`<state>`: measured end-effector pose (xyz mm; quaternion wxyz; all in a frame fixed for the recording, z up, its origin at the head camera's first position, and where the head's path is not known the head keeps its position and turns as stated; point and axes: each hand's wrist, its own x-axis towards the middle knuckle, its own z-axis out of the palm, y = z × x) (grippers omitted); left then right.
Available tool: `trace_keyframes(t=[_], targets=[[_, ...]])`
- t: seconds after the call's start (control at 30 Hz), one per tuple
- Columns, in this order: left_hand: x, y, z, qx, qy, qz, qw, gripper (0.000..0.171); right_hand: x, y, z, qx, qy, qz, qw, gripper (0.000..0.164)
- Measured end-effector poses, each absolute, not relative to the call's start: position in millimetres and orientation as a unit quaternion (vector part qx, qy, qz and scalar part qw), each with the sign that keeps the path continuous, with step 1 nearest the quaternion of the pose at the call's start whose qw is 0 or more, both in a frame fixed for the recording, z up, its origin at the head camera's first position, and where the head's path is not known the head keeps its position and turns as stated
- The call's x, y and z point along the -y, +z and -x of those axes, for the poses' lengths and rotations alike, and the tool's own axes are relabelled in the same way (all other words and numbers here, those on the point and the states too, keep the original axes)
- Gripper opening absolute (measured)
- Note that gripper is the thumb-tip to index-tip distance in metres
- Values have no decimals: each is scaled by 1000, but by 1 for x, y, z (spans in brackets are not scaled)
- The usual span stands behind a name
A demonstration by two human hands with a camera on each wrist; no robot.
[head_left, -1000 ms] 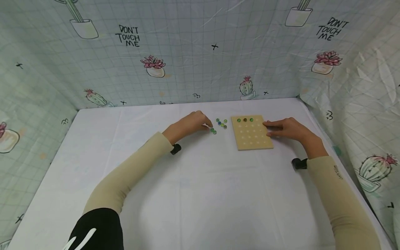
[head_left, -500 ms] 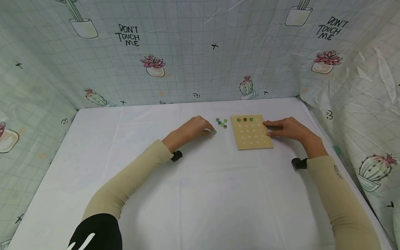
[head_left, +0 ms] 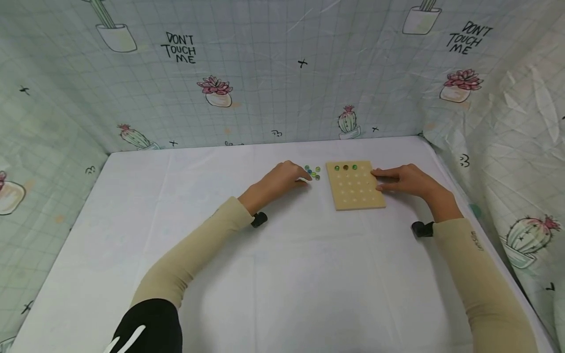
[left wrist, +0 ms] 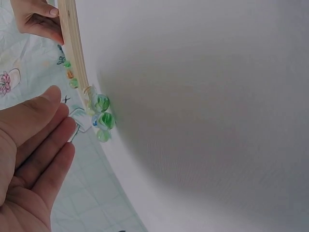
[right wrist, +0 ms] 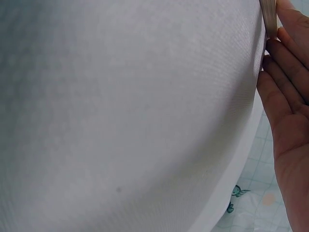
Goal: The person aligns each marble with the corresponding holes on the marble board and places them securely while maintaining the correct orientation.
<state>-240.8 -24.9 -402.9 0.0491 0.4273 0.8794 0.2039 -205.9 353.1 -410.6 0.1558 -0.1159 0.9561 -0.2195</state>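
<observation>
A tan square board (head_left: 355, 200) with rows of small hollows lies on the white table. Three marbles (head_left: 346, 167) sit in its far row, green, brownish and green. My left hand (head_left: 282, 179) hovers just left of a cluster of several loose glass marbles (head_left: 317, 169). In the left wrist view, its relaxed fingers (left wrist: 57, 159) and thumb point toward these green, blue and clear marbles (left wrist: 102, 103), and nothing shows between them. My right hand (head_left: 408, 181) touches the board's right edge with extended finger and thumb. In the right wrist view the board's side (right wrist: 269, 19) shows at those fingertips.
The white table (head_left: 282, 274) spreads out toward the near side. Behind it and at both sides hangs a cloth (head_left: 265, 73) printed with cacti and plant pots. A black wrist camera (head_left: 259, 219) is strapped below the left wrist.
My left hand has moved right to the marble cluster; the two green marbles once separate at its fingertips no longer show apart in the head view. The right hand and board stay put.
</observation>
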Motion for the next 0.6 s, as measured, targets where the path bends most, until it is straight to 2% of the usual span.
trace_keyframes(t=[0.3, 0.6], targets=[[19, -408, 247, -891, 149, -425, 52, 23, -354, -410, 208, -959, -208, 121, 150, 61], [21, -417, 250, -892, 117, -433, 51, 17, -354, -412, 208, -958, -214, 123, 148, 61]])
